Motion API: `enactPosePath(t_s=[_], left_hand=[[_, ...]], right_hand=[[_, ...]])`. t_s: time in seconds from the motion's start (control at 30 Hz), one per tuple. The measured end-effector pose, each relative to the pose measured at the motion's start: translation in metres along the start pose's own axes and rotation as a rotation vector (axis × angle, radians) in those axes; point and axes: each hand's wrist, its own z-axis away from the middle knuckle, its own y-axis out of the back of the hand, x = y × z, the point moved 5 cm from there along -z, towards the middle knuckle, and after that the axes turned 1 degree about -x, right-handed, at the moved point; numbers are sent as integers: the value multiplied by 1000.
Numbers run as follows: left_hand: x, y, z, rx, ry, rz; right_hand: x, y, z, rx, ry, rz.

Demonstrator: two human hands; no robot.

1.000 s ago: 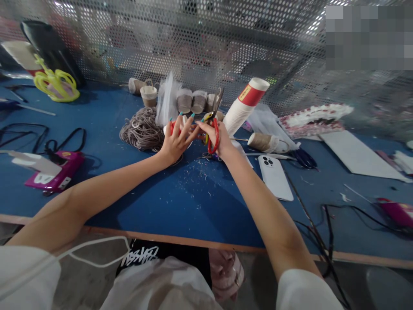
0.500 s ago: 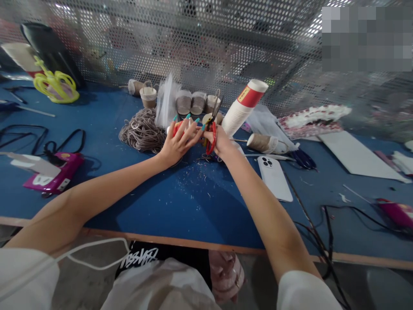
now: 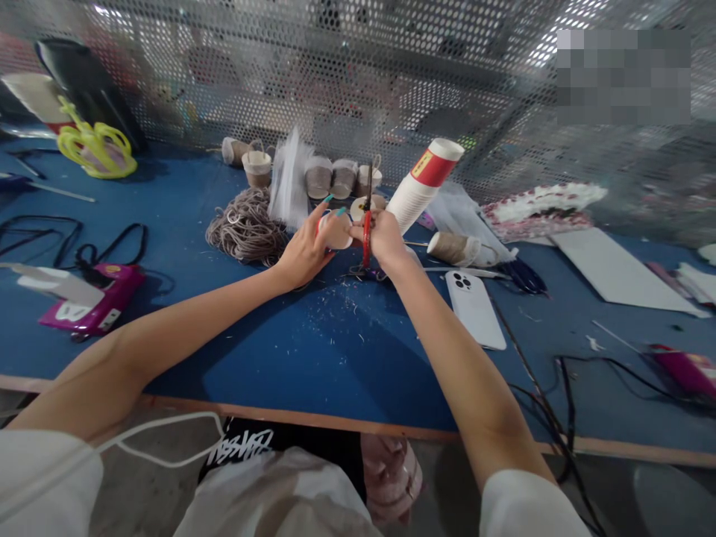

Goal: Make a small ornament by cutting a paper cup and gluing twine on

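Note:
My left hand [image 3: 306,250] is wrapped round a paper cup [image 3: 336,230], whose pale round end faces me and whose red side shows by the fingers. Touching the cup's right side is my right hand [image 3: 383,237], closed on the red-handled scissors [image 3: 367,240]. Their dark blades point away from me, toward the mesh. Just left of my left hand lies a heap of grey-brown cord [image 3: 246,226]. A leaning stack of white paper cups [image 3: 417,195] stands right behind my right hand. Small cord-wrapped cups [image 3: 343,179] stand behind both hands.
White netting [image 3: 289,179] stands behind the cord. To the right are a wrapped roll [image 3: 452,247], a white phone [image 3: 475,309] and a white board [image 3: 620,268]. At left, a purple glue gun box [image 3: 92,302] and a yellow holder [image 3: 98,149]. Metal mesh [image 3: 358,67] rises behind.
The cup has turned so that its round end faces me, and my left fingers have closed round it. The scissors have swung more upright in my right hand.

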Motion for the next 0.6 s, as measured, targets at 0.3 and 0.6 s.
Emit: enactPosePath(t_s=[0.3,0.6], left_hand=[[-71,-19,5,168,616,911],[-56,-7,-2,172,641,954]], right_hand=[[-22,2,6,-4,-92,-300],[-24,19,4,22,12,-90]])
